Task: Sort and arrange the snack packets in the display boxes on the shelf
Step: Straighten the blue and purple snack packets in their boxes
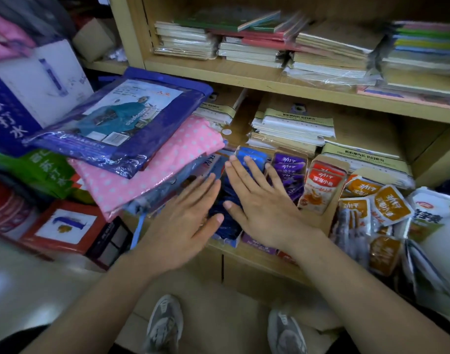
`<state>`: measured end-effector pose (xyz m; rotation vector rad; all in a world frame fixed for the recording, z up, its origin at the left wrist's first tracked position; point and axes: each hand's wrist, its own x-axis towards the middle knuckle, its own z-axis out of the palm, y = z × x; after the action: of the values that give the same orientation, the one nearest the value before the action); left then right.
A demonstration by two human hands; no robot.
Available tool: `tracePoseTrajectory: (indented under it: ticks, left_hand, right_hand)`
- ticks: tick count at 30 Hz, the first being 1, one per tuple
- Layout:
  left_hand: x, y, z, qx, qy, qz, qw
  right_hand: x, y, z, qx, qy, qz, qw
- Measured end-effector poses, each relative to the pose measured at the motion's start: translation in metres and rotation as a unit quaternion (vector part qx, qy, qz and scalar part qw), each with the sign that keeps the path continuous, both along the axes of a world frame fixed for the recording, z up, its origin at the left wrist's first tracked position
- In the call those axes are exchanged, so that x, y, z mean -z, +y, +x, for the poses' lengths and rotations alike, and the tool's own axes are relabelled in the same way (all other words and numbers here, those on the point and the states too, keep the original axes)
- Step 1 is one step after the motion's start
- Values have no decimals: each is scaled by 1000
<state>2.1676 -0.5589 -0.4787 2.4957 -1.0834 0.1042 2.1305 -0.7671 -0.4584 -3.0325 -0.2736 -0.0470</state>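
Two grey sneakers [165,325] stood on the floor below, toes toward a wooden shelf unit [244,75]. Above them, two bare forearms reached forward to the front edge of the lower shelf. The left hand [183,226] lay flat with fingers extended and close together, its fingertips at the left side of a display box of dark blue snack packets [225,215]. The right hand [259,198] was spread wide, palm down, over the same blue packets, its fingers fanned toward the back of the box and reaching the purple packets alongside. Neither hand pinched or gripped anything; both were blurred, and whether the palms pressed on the packets could not be told.

Just to the right along the shelf's front edge stood a box of purple packets [291,169], then a cardboard box of red-and-white packets [321,185], upright in a row. Further right, orange packets [387,205] lay loose and tilted near the shelf's right end, beside a large white bag [433,221].

At the left end, a pink polka-dot package [152,175] overhung the shelf edge, with a blue raincoat package [126,118] lying on top of it. Behind the snack boxes, toward the back of the lower shelf, sat stacks of wrapped paper pads [292,126]. On the upper shelf, piles of notebooks [264,44] lay flat.
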Motion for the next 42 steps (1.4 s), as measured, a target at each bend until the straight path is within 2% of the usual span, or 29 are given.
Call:
tracePoseTrajectory:
  ticks: [2, 5, 9, 13, 18, 22, 25, 29, 32, 35, 38, 42]
  left_hand:
    - [11, 0, -27, -24, -41, 27, 999]
    - [35, -5, -51, -63, -46, 52, 996]
    - [52, -16, -44, -89, -43, 41, 994]
    - [54, -17, -43, -86, -45, 45, 994]
    - [41, -16, -43, -102, 10, -49, 993]
    - [23, -16, -36, -122, 17, -97, 988]
    - [7, -15, -30, -125, 15, -115, 985]
    - [-13, -24, -21, -112, 12, -143, 983]
    - [-26, -45, -12, -68, 34, -165, 983]
    - [-32, -70, 3, -7, 40, -133, 990]
    - [-31, -96, 23, 4, 27, -104, 994]
    - [-23, -119, 43, 12, -49, -37, 998]
  right_hand:
    - [3, 4, -3, -15, 12, -15, 1000]
    - [8, 6, -4, -13, 43, -16, 999]
    - [4, 6, -9, -11, 26, -11, 1000]
    - [10, 5, -13, -19, 57, -23, 998]
    - [3, -3, -18, -19, 19, 12, 1000]
    - [4, -2, -22, -25, 51, -2, 998]
    - [-12, -10, -31, -4, -18, 96, 995]
    - [-30, -47, -46, 82, -177, 245, 950]
    - [-33, -76, -49, 163, -176, 268, 933]
    - [-29, -93, -49, 184, -148, 267, 934]
    - [-26, -101, -43, 195, -125, 254, 939]
    - [-14, -105, -28, 168, -119, 240, 949]
